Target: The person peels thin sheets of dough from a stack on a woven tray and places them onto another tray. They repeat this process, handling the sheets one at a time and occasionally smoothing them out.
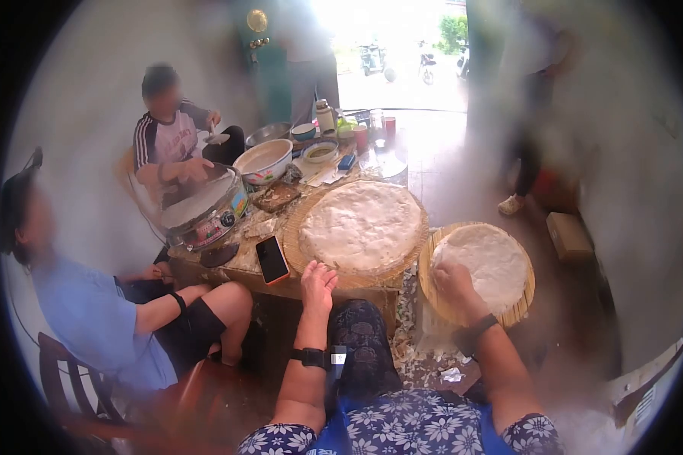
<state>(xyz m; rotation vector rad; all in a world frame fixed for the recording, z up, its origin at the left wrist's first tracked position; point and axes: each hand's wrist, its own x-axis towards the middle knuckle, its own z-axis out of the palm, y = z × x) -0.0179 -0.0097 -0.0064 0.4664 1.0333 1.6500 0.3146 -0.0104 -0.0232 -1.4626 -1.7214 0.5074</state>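
Note:
A large round sheet of pale dough (363, 227) lies on a round woven tray (294, 241) at the table's front. My left hand (319, 283) is at the near left rim of that tray, its fingers loosely bent and slightly apart, with nothing visible in it. On the right, a smaller woven tray (429, 291) bears another pale sheet (501, 265). Over the left part of this sheet is my right hand (454, 280), closed, its fingertips hidden beneath it. Whether it holds anything cannot be made out.
A phone (272, 259) lies left of the large tray. Behind are a white bowl (265, 174), a round metal container (220, 216), and cups. Two people sit at left, one holding a utensil; others stand farther back. A cardboard box (569, 236) is on the right floor.

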